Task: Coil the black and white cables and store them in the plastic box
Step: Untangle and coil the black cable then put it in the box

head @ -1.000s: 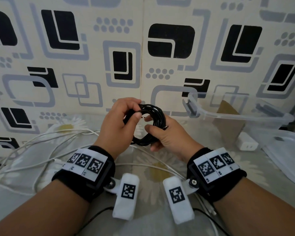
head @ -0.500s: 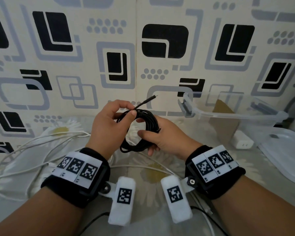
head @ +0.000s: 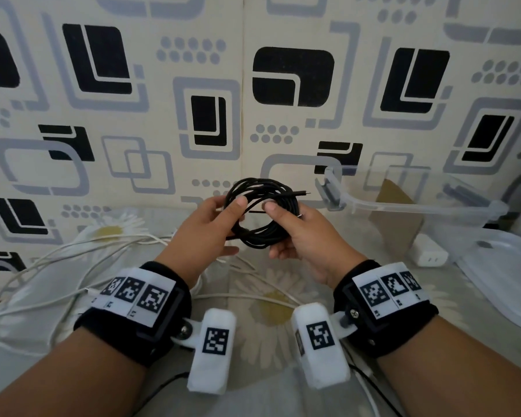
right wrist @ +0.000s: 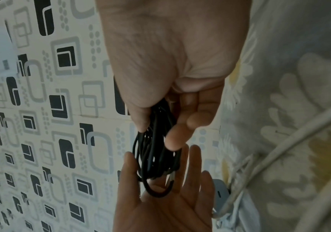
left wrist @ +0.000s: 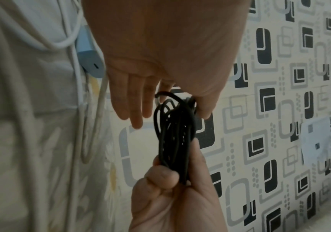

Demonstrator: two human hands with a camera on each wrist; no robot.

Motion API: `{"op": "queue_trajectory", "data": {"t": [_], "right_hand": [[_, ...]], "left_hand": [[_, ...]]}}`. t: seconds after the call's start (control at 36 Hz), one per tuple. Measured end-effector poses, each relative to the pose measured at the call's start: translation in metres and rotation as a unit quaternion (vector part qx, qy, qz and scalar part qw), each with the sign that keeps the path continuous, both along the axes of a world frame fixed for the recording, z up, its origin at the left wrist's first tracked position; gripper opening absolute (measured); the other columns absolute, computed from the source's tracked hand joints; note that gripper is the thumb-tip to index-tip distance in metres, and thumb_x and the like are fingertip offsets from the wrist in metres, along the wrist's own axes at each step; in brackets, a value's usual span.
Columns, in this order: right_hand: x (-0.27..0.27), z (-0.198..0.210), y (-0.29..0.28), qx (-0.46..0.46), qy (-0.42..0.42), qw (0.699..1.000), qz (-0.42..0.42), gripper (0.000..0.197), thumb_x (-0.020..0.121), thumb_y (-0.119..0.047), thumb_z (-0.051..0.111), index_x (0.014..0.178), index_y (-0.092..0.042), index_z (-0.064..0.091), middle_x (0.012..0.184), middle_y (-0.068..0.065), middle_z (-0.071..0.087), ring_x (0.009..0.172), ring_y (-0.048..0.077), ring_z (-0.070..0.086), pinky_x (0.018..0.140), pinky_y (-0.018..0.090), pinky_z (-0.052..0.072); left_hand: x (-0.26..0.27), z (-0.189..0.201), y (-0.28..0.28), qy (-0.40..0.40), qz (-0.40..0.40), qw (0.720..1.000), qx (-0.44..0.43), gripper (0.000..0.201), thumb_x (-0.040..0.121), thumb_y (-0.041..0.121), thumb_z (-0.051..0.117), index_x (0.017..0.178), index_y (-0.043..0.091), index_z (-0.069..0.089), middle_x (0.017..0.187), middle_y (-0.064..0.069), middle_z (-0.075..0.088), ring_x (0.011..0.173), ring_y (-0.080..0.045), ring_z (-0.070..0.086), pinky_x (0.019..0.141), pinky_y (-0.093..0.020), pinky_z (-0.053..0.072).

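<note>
The lower part of the coiled black round cable is covered by both hands in the head view, and the clear plastic storage box runs off behind its own glare, so its contents are hard to read; a brown card shape shows through its wall. The loose white cable trails off the left edge across the daisy-printed bedsheet.

The left hand is raised in front of the patterned wall, thumb pressed on the coil's left side; from the left wrist view its fingers lie fairly straight behind the loops, so it seems to pinch rather than clench. The right hand has thumb and curled fingers closed round the coil's right side. The coil hangs in the air between them, just left of the box, its small metal-tipped plug sticking out rightward.

A white rectangular charger block lies beside the box, near a translucent lid.
</note>
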State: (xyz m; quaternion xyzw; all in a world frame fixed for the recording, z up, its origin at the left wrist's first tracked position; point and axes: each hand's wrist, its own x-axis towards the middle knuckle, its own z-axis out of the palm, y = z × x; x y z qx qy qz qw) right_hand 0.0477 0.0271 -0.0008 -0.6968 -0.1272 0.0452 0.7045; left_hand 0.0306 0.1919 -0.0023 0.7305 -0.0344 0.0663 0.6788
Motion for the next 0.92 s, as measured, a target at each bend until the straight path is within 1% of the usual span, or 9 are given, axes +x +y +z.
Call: {"op": "queue_trajectory", "data": {"t": [0.14, 0.25, 0.33, 0.44, 0.56, 0.67, 0.72, 0.81, 0.92], "right_hand": [[-0.002, -0.001, 0.001, -0.027, -0.009, 0.999, -0.014, 0.024, 0.092, -0.047, 0.056, 0.103, -0.026, 0.06, 0.074, -0.002, 0.072, 0.059, 0.017, 0.066, 0.051, 0.024, 0.043], [0.002, -0.001, 0.0, -0.066, -0.082, 0.989, -0.106, 0.03, 0.088, -0.045, 0.062, 0.111, -0.025, 0.06, 0.093, -0.002, 0.068, 0.077, 0.012, 0.067, 0.056, 0.021, 0.043], [0.009, -0.004, -0.004, -0.117, -0.176, 0.96, -0.182, 0.022, 0.084, -0.037, 0.071, 0.1, -0.023, 0.062, 0.092, -0.001, 0.061, 0.078, 0.008, 0.057, 0.068, 0.019, 0.045], [0.011, -0.003, -0.007, -0.223, -0.298, 0.899, -0.231, 0.017, 0.079, -0.026, 0.077, 0.083, -0.021, 0.061, 0.087, -0.004, 0.051, 0.074, -0.001, 0.046, 0.067, 0.007, 0.035], [0.01, 0.002, -0.009, -0.291, -0.329, 0.876, -0.2, 0.019, 0.077, -0.026, 0.079, 0.084, -0.017, 0.063, 0.077, -0.006, 0.048, 0.068, 0.003, 0.044, 0.063, 0.018, 0.037], [0.007, 0.007, -0.009, -0.337, -0.353, 0.852, -0.188, 0.023, 0.078, -0.027, 0.078, 0.084, -0.019, 0.057, 0.081, -0.007, 0.053, 0.068, 0.002, 0.046, 0.063, 0.015, 0.037], [0.005, 0.009, -0.008, -0.357, -0.355, 0.845, -0.179, 0.023, 0.079, -0.027, 0.076, 0.083, -0.018, 0.055, 0.08, -0.004, 0.056, 0.071, 0.009, 0.05, 0.065, 0.024, 0.043], [0.004, 0.01, -0.006, -0.388, -0.363, 0.829, -0.174, 0.014, 0.083, -0.022, 0.071, 0.082, -0.014, 0.059, 0.075, 0.0, 0.059, 0.071, 0.017, 0.054, 0.067, 0.038, 0.049], [0.004, 0.011, -0.005, -0.378, -0.371, 0.827, -0.189, 0.009, 0.084, -0.018, 0.066, 0.081, -0.012, 0.06, 0.07, 0.002, 0.059, 0.068, 0.02, 0.055, 0.065, 0.041, 0.05]], "left_hand": [[0.0, 0.002, 0.0, 0.008, -0.005, 0.998, -0.069, 0.022, 0.1, 0.023, 0.049, 0.115, 0.013, 0.061, 0.097, -0.005, 0.07, 0.09, -0.018, 0.072, 0.087, -0.038, 0.055], [0.001, 0.001, 0.001, -0.025, 0.014, 0.997, -0.069, 0.018, 0.101, 0.018, 0.047, 0.103, 0.017, 0.065, 0.094, -0.003, 0.067, 0.08, -0.014, 0.066, 0.078, -0.028, 0.053], [0.003, 0.0, 0.003, -0.04, 0.026, 0.998, -0.047, 0.019, 0.101, 0.017, 0.046, 0.101, 0.019, 0.065, 0.09, 0.0, 0.064, 0.076, -0.015, 0.056, 0.08, -0.033, 0.05], [0.003, -0.002, 0.003, -0.061, 0.028, 0.998, 0.006, 0.018, 0.1, 0.023, 0.048, 0.098, 0.028, 0.066, 0.087, -0.004, 0.062, 0.074, -0.017, 0.055, 0.083, -0.043, 0.048], [0.003, -0.001, 0.003, -0.072, 0.029, 0.997, 0.015, 0.018, 0.1, 0.024, 0.048, 0.097, 0.027, 0.066, 0.089, -0.009, 0.061, 0.07, -0.014, 0.053, 0.08, -0.042, 0.046], [0.003, -0.001, 0.003, -0.081, 0.02, 0.996, 0.016, 0.017, 0.099, 0.025, 0.049, 0.097, 0.027, 0.066, 0.09, -0.01, 0.063, 0.07, -0.014, 0.054, 0.081, -0.043, 0.047], [0.002, -0.001, 0.002, -0.088, 0.012, 0.996, 0.016, 0.015, 0.098, 0.026, 0.051, 0.099, 0.026, 0.066, 0.089, -0.011, 0.063, 0.072, -0.016, 0.055, 0.081, -0.044, 0.047], [0.002, -0.002, 0.0, -0.093, 0.002, 0.995, 0.02, 0.014, 0.097, 0.028, 0.054, 0.104, 0.026, 0.066, 0.088, -0.006, 0.065, 0.073, -0.016, 0.058, 0.082, -0.044, 0.05], [0.002, 0.0, -0.001, -0.091, -0.009, 0.996, -0.003, 0.019, 0.097, 0.02, 0.053, 0.113, 0.017, 0.064, 0.089, 0.004, 0.068, 0.072, -0.012, 0.059, 0.076, -0.034, 0.052]]}}
